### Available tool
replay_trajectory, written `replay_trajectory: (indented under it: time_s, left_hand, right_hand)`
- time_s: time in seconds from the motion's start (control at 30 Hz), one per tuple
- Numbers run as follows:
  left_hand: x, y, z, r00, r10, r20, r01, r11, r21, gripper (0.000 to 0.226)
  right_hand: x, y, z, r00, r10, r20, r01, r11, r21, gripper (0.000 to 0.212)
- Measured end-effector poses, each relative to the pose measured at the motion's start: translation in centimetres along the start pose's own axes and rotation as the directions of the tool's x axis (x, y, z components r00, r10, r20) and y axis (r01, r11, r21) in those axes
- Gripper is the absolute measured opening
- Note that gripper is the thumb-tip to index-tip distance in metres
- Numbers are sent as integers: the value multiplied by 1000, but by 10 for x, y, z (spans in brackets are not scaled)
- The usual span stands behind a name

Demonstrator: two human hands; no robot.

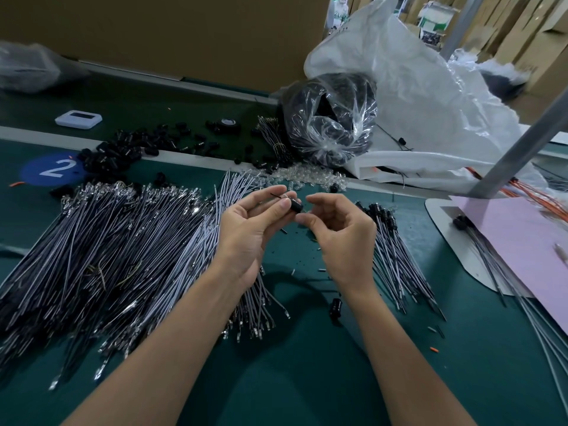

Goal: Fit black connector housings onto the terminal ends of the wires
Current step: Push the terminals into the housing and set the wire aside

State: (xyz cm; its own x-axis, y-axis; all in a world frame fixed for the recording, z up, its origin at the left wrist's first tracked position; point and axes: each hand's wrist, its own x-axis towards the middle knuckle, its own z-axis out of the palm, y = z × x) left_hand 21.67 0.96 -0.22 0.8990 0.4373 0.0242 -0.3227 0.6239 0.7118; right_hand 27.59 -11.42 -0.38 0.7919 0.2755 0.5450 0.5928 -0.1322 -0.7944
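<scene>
- Above the middle of a green counter (307, 379), two bare hands met, raised clear of the surface.
- The left hand (249, 229) gripped a black connector housing (296, 206), a short dark cylinder, between its thumb and the tips of its fingers.
- The right hand (341, 232) had its fingers curled, with thumb and forefinger pinched together right against the housing's near end. What they pinched was too small to see. It was probably the terminal end of a wire (278, 196), a thin dark strand of which showed beyond the left forefinger.
- The step in hand looked like the fitting itself: terminal and housing being brought together.
- To the left lay a large heap of bare wires (107, 241), metal terminals glinting at their ends.
- Just right of the right hand lay a smaller fan of finished wires (396, 250), black housings at their far ends. By that, most of the work seemed still to do.
- One spare housing (336, 307) lay on the counter beneath the right forearm.
- Farther back were scattered loose housings (129, 149), a clear bag of black parts (332, 124) and a strip of small clear pieces (307, 175).
- The next move would call for keeping the terminal in line with the housing's opening and pushing it straight in until seated, then laying the wire on the right-hand fan.
</scene>
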Motion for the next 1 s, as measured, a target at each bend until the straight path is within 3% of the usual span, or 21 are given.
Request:
replay_trajectory:
  time_s: [0.23,0.43,0.6,0.9,1.0]
  left_hand:
    - [0,1,-1,1000,22,6,-23,998,61,28]
    - [-3,-2,2,998,66,22,-68,987,143,21]
    - [-2,-2,1,998,46,44,-54,977,208,18]
    - [-3,2,3,994,96,-42,-87,978,187,15]
    - [3,21,-8,974,104,-200,-106,994,1,15]
  right_hand:
    - [2,1,-4,999,16,-37,-13,996,91,21]
    - [-1,-2,-3,999,-18,-38,19,999,33,20]
    - [0,-4,-2,990,-143,-4,142,987,-74,23]
    - [0,-1,-3,986,-169,-2,165,965,-203,13]
    - [3,4,-7,997,-74,17,76,977,-197,14]
